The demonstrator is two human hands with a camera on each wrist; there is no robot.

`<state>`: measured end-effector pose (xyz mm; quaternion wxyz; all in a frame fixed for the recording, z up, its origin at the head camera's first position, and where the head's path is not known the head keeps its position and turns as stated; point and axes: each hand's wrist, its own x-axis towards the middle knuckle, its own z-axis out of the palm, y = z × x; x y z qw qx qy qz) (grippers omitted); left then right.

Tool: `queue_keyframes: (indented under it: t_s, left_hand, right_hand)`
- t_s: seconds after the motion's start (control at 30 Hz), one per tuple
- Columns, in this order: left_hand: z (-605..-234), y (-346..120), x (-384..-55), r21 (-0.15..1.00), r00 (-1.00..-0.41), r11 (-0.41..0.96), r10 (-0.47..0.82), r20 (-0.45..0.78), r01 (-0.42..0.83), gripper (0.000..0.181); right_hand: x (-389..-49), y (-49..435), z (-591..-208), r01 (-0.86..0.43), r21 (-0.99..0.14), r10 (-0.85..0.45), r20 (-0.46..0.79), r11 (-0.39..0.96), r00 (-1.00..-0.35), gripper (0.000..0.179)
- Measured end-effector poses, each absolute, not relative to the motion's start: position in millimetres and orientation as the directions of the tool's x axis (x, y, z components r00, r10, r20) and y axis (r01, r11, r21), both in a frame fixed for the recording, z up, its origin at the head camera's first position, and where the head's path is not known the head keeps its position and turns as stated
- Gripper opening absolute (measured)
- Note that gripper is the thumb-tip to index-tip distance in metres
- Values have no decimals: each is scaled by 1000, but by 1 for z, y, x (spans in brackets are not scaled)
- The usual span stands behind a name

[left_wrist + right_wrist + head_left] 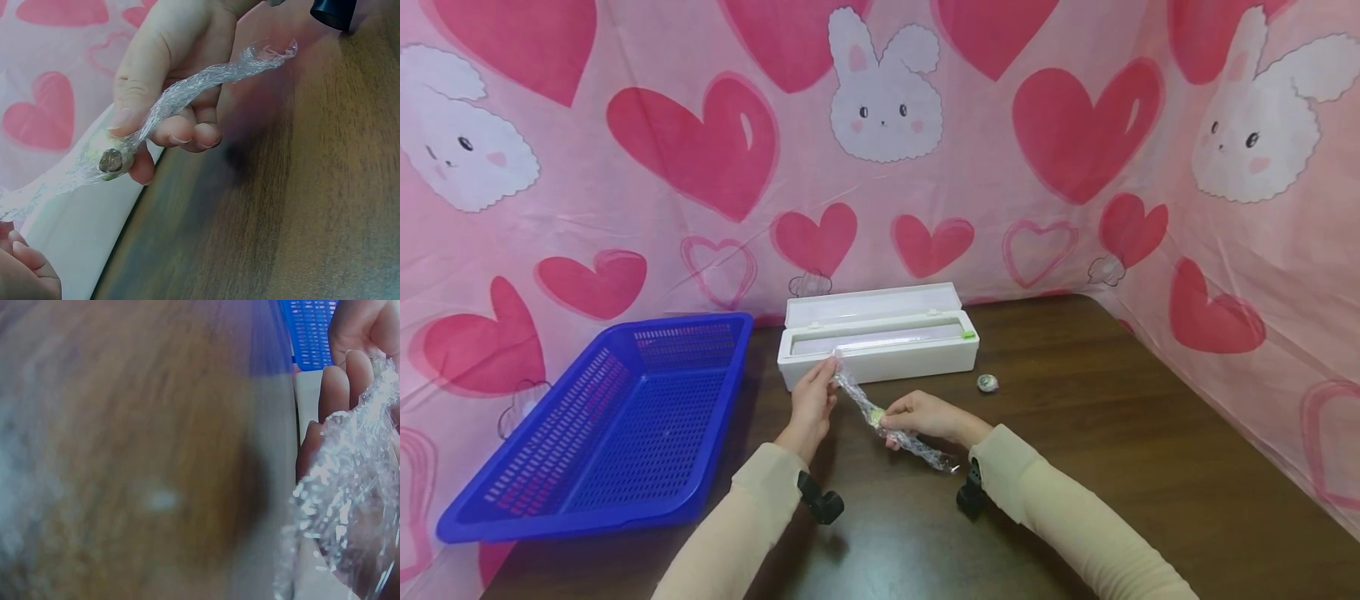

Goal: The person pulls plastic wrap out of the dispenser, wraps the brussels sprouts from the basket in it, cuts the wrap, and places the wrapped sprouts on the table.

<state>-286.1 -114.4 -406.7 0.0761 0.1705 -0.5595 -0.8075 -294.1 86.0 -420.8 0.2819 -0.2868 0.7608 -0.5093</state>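
A small pale yellow-green piece [111,160] with a round brown spot sits inside clear plastic wrap [922,452]. The wrap is twisted into a rope on both sides of it. My right hand [928,417] pinches the wrapped piece between thumb and fingers. Farther up, my left hand [812,400] pinches the other end of the twisted wrap, just in front of the white box. The right wrist view shows crinkled wrap [344,494] close up, partly covering fingers. Both hands hold the bundle above the table.
A white lidded wrap dispenser [917,358] stands open behind the hands, with a green slider [968,335] at its right end. Right of it lies another small wrapped piece [987,383]. The blue plastic basket [715,433] occupies the left of the brown table [1120,433].
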Motion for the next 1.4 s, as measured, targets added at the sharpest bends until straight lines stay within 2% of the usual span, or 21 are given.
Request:
queue_keyframes:
  t_s: [0.27, 0.37, 0.57, 0.7, 0.97, 1.07, 1.23, 1.4]
  left_hand:
    - [-409, -115, -286, 902, -963, -431, -232, -136, -23, 47]
    - [-410, -114, -285, 898, -975, -436, -167, -149, -63, 44]
    - [-418, -110, -283, 930, -980, -315, 3, -199, -190, 42]
    - [-421, -107, -281, 949, -974, -224, 82, -210, -223, 38]
    - [-424, -105, -281, 957, -979, -210, 66, -191, -200, 36]
    - [-424, -106, -282, 949, -980, -243, 56, -193, -201, 35]
    - [-424, -108, -282, 933, -977, -290, 36, -211, -212, 34]
    - [-423, -109, -281, 930, -977, -301, 39, -208, -210, 35]
  right_hand:
    - [-296, 87, -422, -123, -953, -711, -118, 278, -693, 23]
    - [-298, 88, -422, -104, -962, -693, -105, 252, -713, 24]
    - [-301, 87, -421, -76, -973, -679, -95, 218, -728, 27]
    - [-301, 86, -421, -44, -980, -679, -103, 196, -727, 29]
    - [-299, 83, -421, -40, -982, -685, -101, 186, -721, 40]
    - [-298, 84, -421, -66, -979, -652, -77, 192, -754, 44]
    - [-298, 87, -421, -121, -971, -589, -24, 205, -808, 30]
    - [-299, 88, -421, -195, -965, -647, 37, 174, -761, 21]
